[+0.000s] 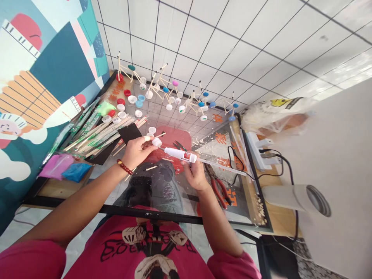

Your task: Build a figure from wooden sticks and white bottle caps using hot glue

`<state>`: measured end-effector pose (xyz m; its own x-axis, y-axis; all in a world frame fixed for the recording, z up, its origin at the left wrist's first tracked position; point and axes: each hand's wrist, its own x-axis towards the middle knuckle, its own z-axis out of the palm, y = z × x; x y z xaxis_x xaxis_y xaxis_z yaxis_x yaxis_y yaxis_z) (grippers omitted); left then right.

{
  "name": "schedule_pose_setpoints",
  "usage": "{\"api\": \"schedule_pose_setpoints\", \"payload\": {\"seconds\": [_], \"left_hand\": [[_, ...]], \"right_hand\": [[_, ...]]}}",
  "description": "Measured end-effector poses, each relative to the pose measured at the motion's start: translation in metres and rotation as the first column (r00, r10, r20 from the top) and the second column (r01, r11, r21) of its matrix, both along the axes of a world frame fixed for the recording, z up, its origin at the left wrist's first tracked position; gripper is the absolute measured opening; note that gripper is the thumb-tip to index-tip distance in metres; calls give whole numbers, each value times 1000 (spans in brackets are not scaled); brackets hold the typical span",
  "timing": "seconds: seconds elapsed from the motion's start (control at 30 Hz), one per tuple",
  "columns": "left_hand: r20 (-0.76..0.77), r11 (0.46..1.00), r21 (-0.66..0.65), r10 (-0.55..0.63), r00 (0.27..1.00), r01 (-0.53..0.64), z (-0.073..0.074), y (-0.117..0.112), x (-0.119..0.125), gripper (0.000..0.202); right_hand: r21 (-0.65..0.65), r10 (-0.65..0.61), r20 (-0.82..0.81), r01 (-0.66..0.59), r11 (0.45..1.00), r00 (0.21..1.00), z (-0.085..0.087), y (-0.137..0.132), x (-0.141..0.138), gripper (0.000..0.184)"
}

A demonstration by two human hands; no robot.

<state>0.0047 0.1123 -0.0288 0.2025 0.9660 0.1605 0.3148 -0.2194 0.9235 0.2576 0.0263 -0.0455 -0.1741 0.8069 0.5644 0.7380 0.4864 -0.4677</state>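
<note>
My left hand [136, 150] pinches a white bottle cap [157, 142] with a thin wooden stick [161, 135] set in it, held above the glass table [174, 186]. My right hand [195, 172] grips a white hot glue gun [180, 154]. Its nozzle points left and touches the cap. A clear glue stick [221, 166] juts out of the gun's back end to the right. A beaded bracelet [124, 167] circles my left wrist.
Chopstick packets [95, 133] and loose caps [128, 102] lie at the left. Several stick-and-cap models [174, 95] stand along the far edge. Red pliers [219, 188], a power strip [258, 149], a plastic bag [276, 114] and a paper roll [296, 197] sit to the right.
</note>
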Motion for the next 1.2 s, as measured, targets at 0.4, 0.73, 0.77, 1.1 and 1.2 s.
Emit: {"api": "schedule_pose_setpoints", "payload": {"seconds": [0.4,0.73,0.77,1.1,1.2], "left_hand": [[-17,1000,-4,10,1000,-10,1,-1,0,40],[5,1000,-2,7,1000,-7,4,-1,1,39],[4,1000,1,6,1000,-6,4,-1,1,39],[14,1000,8,-9,1000,9,2,-1,0,41],[4,1000,9,7,1000,-7,1,-1,0,40]], "right_hand": [[2,-9,-46,10,1000,999,-4,0,2,27],[8,9,-11,-9,1000,1000,-1,1,0,29],[11,10,-8,-10,1000,1000,-2,1,0,29],[27,-30,9,30,999,1000,-5,2,2,27],[26,-55,-10,55,998,998,-3,1,2,26]]}}
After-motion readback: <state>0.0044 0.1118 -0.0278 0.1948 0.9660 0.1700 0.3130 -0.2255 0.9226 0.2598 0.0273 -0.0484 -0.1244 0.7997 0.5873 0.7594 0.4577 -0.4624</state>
